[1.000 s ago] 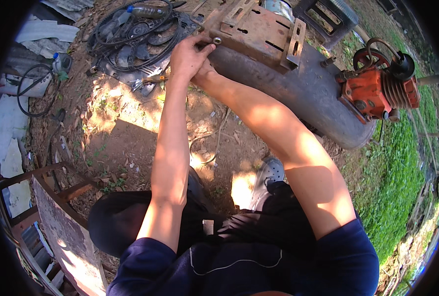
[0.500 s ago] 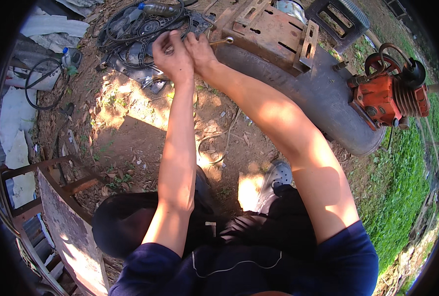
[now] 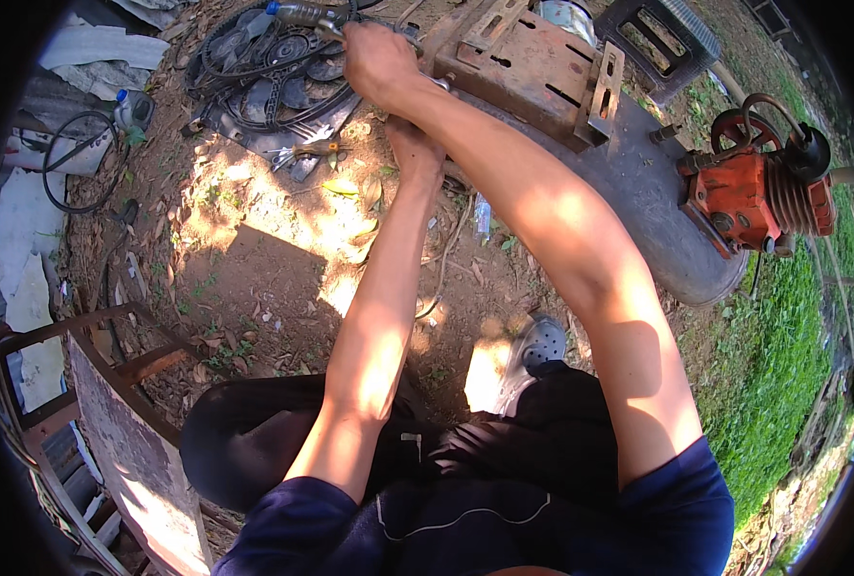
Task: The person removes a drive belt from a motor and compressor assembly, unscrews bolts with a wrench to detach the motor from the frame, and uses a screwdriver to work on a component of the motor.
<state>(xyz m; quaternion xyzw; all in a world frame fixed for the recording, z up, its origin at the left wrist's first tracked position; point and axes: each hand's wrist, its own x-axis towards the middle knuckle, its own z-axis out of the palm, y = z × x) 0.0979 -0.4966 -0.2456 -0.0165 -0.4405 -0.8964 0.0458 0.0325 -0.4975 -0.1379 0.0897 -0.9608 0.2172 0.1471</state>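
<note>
My right hand [image 3: 381, 65] is closed at the near left end of a rusty metal bracket [image 3: 533, 67] on a grey cylindrical tank [image 3: 600, 182]. A shiny metal tip shows beyond its knuckles, but I cannot make out what the fingers hold. Just past the right wrist, a small metal ring end [image 3: 441, 84] peeks out, mostly covered. My left hand [image 3: 413, 149] is tucked beneath the right forearm, close to the tank's end, with its fingers hidden. Pliers with yellowish handles [image 3: 320, 150] and other metal tools lie on the ground to the left.
An orange compressor pump [image 3: 748, 197] sits on the tank's right end. Black belts and a fan-like wheel [image 3: 278, 77] lie at the far left, with a plastic bottle [image 3: 307, 15] on top. A rusty metal frame [image 3: 130, 370] stands at near left.
My right hand has shifted up and away. My left hand has moved right and nearer, from beside the right hand to beneath the right forearm. The pliers have come into view.
</note>
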